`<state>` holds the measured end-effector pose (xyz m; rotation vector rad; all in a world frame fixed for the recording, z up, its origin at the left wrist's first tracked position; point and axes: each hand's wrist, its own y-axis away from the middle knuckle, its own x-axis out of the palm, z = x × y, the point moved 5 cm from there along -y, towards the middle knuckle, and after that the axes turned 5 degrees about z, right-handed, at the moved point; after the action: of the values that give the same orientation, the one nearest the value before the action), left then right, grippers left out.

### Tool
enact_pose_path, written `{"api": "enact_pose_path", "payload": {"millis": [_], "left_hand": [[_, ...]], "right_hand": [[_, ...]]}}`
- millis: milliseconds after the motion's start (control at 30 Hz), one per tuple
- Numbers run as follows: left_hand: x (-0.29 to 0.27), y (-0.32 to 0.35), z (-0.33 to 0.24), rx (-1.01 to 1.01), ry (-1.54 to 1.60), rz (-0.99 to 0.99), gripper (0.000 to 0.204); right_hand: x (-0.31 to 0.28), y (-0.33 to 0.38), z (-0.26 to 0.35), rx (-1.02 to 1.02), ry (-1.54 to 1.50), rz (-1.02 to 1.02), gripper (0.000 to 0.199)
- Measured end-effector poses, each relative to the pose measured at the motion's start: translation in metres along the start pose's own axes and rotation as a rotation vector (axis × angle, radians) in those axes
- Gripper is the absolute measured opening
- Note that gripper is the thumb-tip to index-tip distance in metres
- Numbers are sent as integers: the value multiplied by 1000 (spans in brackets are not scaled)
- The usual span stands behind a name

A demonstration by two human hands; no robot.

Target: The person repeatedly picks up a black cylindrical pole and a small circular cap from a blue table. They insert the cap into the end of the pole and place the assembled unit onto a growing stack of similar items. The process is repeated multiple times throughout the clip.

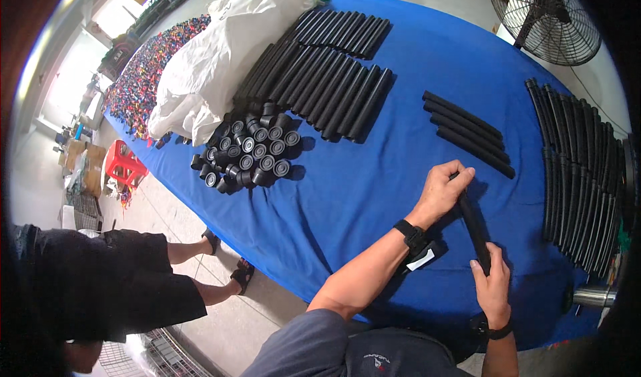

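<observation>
The left hand (443,190) has its thumb and fingers closed around the far end of a black tube (473,225). The right hand (493,280) curls around the near end of the same tube, its fingers wrapped and thumb up. The tube slants between the hands above the near right part of a blue cloth (374,183). A black watch (412,235) sits on the left wrist, and a dark band (497,331) circles the right.

Just beyond the hands, four loose tubes (470,138) lie side by side on the cloth. At the right edge is a large batch of long black tubes (579,177). On the left are a heap of black caps (260,149), rows of tubes (327,90) farther off, and a white sack (214,63). A fan (544,20) stands at the far right.
</observation>
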<state>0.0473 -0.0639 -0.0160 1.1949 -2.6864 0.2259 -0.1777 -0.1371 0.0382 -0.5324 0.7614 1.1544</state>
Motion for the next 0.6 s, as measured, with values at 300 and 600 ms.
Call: {"api": "enact_pose_path", "payload": {"millis": [300,600], "left_hand": [[8,4,-7,-158,251,148,33],[3,3,-4,-185,234,93,32]], "right_hand": [[-7,9,-16,606,-1247,406,35],[-1,9,-33,572,-979,384,42]]}}
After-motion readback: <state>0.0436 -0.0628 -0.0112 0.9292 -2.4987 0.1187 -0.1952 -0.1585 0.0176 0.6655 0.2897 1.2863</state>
